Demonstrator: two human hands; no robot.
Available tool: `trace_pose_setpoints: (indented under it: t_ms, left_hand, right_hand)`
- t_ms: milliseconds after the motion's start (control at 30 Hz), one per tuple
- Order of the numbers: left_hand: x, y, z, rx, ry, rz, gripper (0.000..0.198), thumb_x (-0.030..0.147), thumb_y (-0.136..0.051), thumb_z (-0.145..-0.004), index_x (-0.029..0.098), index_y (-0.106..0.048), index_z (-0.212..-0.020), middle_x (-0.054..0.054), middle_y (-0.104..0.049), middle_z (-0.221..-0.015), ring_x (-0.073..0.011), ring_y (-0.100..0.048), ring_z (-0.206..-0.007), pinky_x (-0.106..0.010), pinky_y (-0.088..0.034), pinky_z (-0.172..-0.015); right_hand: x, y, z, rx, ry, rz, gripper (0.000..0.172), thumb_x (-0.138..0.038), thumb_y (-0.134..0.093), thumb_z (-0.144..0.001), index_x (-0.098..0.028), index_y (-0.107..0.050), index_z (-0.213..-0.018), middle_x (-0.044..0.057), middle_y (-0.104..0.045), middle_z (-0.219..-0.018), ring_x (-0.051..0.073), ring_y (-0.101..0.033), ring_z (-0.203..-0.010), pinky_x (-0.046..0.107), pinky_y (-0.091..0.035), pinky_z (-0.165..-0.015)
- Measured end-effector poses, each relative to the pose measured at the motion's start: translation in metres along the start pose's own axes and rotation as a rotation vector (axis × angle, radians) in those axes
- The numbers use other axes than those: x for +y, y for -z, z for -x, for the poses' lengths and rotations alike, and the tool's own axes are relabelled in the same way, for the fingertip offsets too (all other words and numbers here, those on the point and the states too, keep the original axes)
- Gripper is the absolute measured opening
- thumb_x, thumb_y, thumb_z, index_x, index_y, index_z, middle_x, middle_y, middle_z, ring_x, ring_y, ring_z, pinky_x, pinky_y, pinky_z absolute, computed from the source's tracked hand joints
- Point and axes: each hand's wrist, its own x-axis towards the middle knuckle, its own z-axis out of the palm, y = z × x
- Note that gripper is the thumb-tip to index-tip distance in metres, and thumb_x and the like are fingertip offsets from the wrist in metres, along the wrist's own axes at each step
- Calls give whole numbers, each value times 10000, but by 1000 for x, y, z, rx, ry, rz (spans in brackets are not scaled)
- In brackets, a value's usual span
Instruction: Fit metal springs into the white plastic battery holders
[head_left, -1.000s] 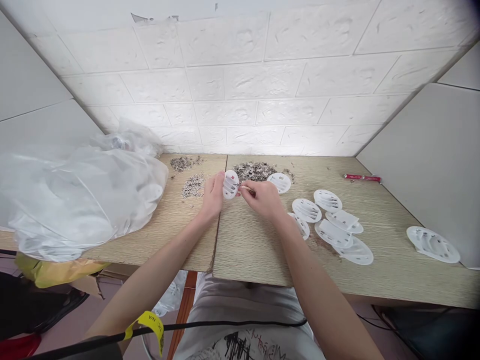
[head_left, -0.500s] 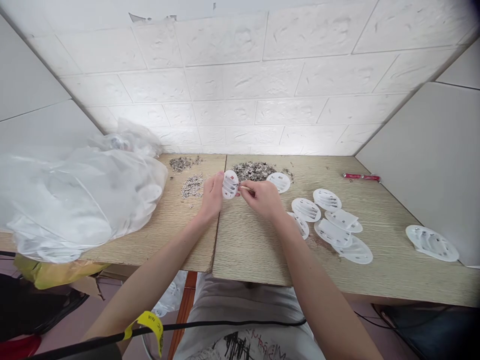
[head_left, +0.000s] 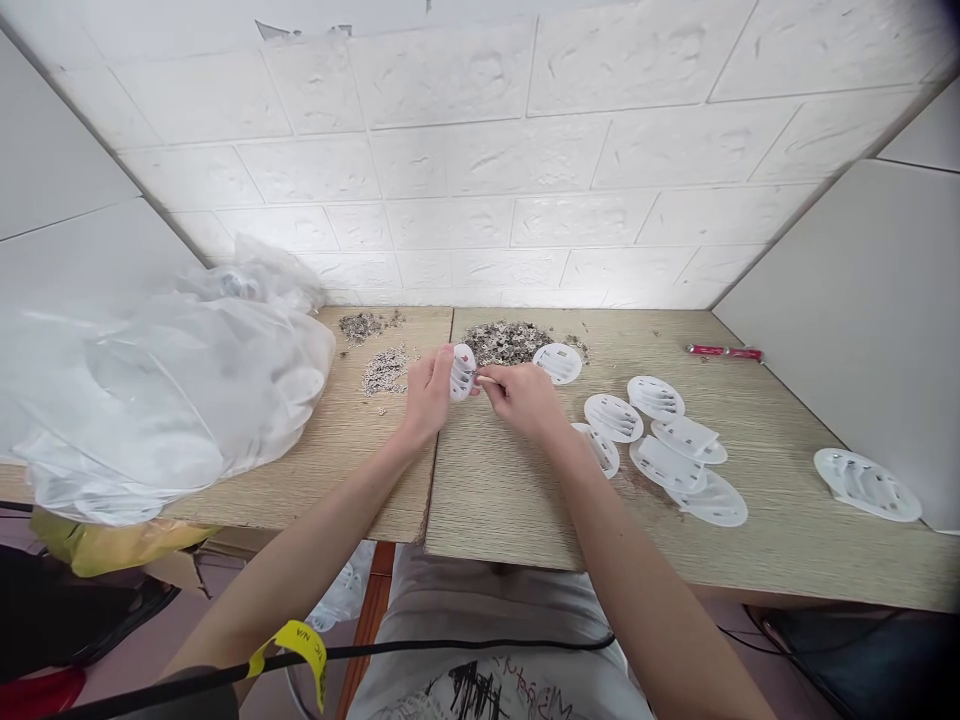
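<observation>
Between my hands is a white oval plastic piece [head_left: 462, 372] with curved ribs and small metal bits set in it. My left hand [head_left: 430, 390] grips it by its left edge, tilted up off the table. My right hand [head_left: 523, 396] pinches a thin, stick-like tool [head_left: 491, 380] whose tip meets the right side of the piece; the tip itself is too small to make out. Just behind the hands lies a pile of small metal parts [head_left: 507, 343]. Another white oval piece [head_left: 557, 364] rests flat beside that pile.
Several white oval pieces [head_left: 668, 465] lie overlapping at right, and one more oval piece [head_left: 867, 485] sits farther right. A red pen-like object [head_left: 724, 352] lies by the right panel. Large plastic bags [head_left: 165, 400] cover the left side. Small metal pieces [head_left: 385, 370] are heaped left of the table seam.
The white oval piece in my left hand has turned a little and looks narrower. My right hand has shifted slightly, still holding the tool against it.
</observation>
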Motion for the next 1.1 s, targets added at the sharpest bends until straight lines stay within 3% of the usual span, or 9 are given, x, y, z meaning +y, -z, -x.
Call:
trace_pose_setpoints:
  t_ms: [133, 600, 933, 1100]
  left_hand:
    - [-2, -1, 1, 50, -29, 15, 413, 495, -460, -882, 175, -579, -650, -14, -611, -579, -125, -579, -479, -228, -475, -447]
    - [9, -4, 8, 92, -66, -75, 378, 378, -460, -913, 181, -526, -597, -6, -576, -553, -102, -495, -457, -223, -388, -458]
    - [7, -3, 5, 48, -78, -52, 441, 511, -474, -884, 180, -528, -598, -7, -559, -550, -107, -488, -467, -235, -376, -466]
    - [6, 2, -3, 47, -94, -104, 479, 538, -494, -865, 177, -474, -551, 15, -458, -524, -95, -416, -489, -233, -335, -475]
  right_hand:
    - [-1, -2, 1, 6, 24, 20, 314, -198, -421, -901, -200, -720, -997, 53, -699, -711, 184, -600, -667, 266, -290, -605]
    - [-3, -3, 0, -17, 33, 84, 303, -165, -410, -886, -188, -709, -928, 59, -711, -730, 181, -605, -657, 274, -264, -592]
    - [-3, -4, 0, 16, -9, 82, 293, -201, -414, -908, -197, -707, -919, 57, -707, -742, 179, -603, -675, 271, -266, -592]
    - [3, 0, -1, 39, -63, -13, 317, -315, -406, -947, -207, -696, -879, 40, -682, -704, 168, -574, -649, 257, -271, -578]
